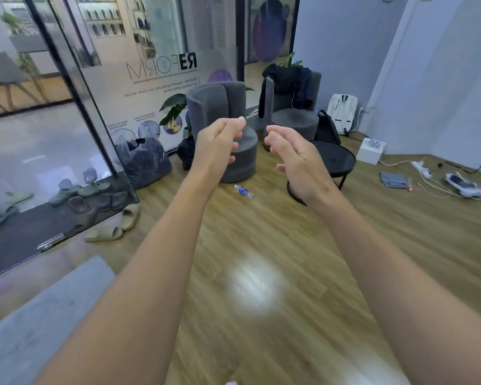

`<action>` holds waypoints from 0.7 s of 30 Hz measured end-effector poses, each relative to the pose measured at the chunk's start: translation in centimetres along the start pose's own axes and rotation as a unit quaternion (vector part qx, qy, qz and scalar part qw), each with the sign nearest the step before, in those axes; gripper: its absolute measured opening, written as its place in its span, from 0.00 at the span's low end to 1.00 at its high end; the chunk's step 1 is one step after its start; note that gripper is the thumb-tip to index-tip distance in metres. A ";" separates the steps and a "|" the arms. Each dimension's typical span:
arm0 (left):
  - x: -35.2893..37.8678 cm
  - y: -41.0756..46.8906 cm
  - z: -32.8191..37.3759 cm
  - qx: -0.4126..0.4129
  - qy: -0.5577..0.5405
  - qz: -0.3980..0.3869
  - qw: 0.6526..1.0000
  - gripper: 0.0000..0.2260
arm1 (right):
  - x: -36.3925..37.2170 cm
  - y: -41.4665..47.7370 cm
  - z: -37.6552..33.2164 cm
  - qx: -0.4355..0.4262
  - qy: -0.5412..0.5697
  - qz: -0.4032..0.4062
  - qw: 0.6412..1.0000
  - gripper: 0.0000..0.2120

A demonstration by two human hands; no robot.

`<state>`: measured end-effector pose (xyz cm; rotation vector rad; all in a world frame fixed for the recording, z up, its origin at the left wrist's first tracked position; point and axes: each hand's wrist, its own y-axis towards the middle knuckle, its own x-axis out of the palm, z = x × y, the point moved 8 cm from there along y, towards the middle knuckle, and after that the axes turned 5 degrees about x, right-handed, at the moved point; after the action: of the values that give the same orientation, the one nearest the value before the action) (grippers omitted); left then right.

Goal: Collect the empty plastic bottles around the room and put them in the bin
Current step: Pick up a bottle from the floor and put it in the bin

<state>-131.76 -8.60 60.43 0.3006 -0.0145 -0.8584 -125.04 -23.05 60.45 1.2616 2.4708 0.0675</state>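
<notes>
Your bare forearms stretch out ahead of you, left hand [218, 145] and right hand [293, 159] raised side by side and apart, their fingers [235, 124] loosely curled and holding nothing. The one bottle [243, 191] plainly in sight lies on its side on the wooden floor [261, 245], well beyond your hands, just in front of the nearer grey chair [220, 107]. You seem to be at the finding step: walk over, bend down and close one hand round its middle, then look for the bin, which is not in view.
</notes>
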 end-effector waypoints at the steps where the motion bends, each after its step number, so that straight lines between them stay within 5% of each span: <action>1: -0.1 2.3 -0.9 -0.003 0.000 -0.007 1.000 0.12 | 0.4 2.3 0.4 0.003 -0.005 0.004 1.000 0.21; 21: 5.3 45.9 -19.8 -0.108 0.000 -0.006 0.994 0.13 | 2.5 48.4 15.9 0.058 0.005 -0.015 0.998 0.21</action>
<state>-91.54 20.65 53.16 0.0988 0.0796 -0.8632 -83.51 5.99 54.83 1.2729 2.5335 -0.0795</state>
